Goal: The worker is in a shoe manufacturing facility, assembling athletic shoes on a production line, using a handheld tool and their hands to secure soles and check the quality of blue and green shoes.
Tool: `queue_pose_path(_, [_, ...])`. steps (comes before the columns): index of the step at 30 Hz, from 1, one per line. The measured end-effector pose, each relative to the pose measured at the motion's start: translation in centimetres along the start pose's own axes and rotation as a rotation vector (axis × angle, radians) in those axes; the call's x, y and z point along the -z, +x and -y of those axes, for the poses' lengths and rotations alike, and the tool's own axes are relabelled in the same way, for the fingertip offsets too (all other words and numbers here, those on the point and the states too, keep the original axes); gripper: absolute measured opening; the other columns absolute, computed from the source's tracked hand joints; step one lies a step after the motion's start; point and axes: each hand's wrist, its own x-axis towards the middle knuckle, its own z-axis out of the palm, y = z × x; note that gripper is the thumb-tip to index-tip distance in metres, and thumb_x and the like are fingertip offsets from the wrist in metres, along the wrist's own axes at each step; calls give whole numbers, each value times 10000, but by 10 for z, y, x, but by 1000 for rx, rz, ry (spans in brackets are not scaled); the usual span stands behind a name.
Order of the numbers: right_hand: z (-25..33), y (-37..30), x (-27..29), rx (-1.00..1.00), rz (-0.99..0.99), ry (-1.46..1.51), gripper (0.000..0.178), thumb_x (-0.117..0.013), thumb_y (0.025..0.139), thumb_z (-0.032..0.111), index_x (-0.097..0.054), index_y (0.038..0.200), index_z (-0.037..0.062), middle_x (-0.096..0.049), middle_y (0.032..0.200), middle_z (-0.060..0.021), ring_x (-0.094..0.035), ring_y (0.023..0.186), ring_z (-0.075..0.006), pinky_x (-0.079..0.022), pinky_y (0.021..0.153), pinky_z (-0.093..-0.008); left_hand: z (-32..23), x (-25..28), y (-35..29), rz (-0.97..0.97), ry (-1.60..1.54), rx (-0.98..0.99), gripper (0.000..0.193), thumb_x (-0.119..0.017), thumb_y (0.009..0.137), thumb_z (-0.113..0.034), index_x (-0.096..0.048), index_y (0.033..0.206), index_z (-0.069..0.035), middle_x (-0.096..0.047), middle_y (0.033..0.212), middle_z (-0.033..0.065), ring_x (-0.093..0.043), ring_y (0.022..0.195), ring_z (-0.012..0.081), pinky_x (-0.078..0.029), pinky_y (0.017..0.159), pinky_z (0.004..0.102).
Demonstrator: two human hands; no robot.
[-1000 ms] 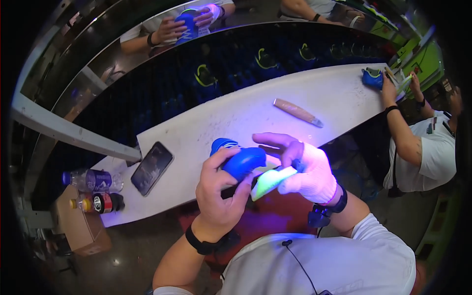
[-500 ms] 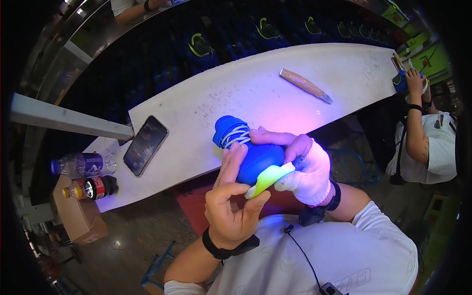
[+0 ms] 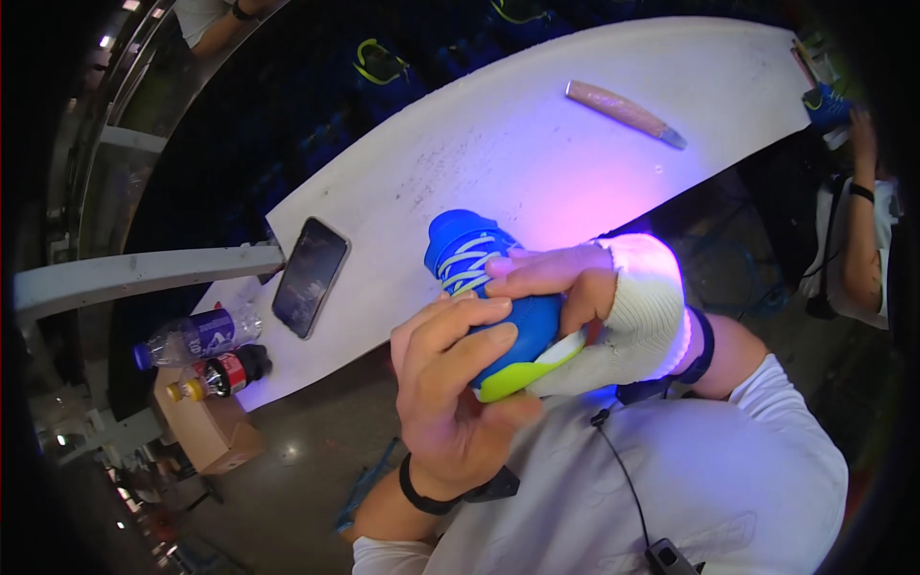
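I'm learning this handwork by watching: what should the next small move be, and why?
Probably a gentle squeeze with the left hand, pressing the lime-green sole against the blue shoe: the sole lies along the toe, and the left hand wraps one side while the gloved right hand holds the other.

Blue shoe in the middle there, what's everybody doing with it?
One person has both hands on the blue shoe: the bare left hand and the right hand, which wears a pale glove with bare fingertips. They hold a yellow-green sole against its toe. On the white table lie a wooden-handled tool and a phone. At the far right, another person's hand is by another shoe.
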Motion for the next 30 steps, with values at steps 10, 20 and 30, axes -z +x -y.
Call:
queue_pose_path(10, [-51, -1, -27, 255, -60, -432, 321, -889, 705, 285, -698, 897, 113, -683, 1097, -133, -679, 931, -360, -579, 764, -468, -2, 46, 1, -26, -164, 237, 344, -677, 995, -318, -601, 1166, -29, -712, 1248, 264, -586, 1327, 458, -394, 1180, 599])
queue_pose_path(20, [-49, 19, -24, 199, 115, -470, 367, -856, 694, 365, -654, 813, 82, -657, 1049, -144, -647, 898, -344, -562, 746, -442, 20, 65, -8, 137, 115, 118, 603, -1038, 623, -213, -681, 1081, -51, -798, 1073, 205, -735, 1159, 428, -478, 1146, 612])
queue_pose_path(30, [-88, 4, -75, 313, 27, -514, 304, -801, 750, 218, -572, 847, 42, -670, 1276, -212, -671, 1061, -391, -577, 945, -543, 21, 79, -33, 76, 56, 708, 807, -928, 743, -231, -562, 1432, -26, -638, 1448, 240, -659, 1301, 366, -503, 1115, 446])
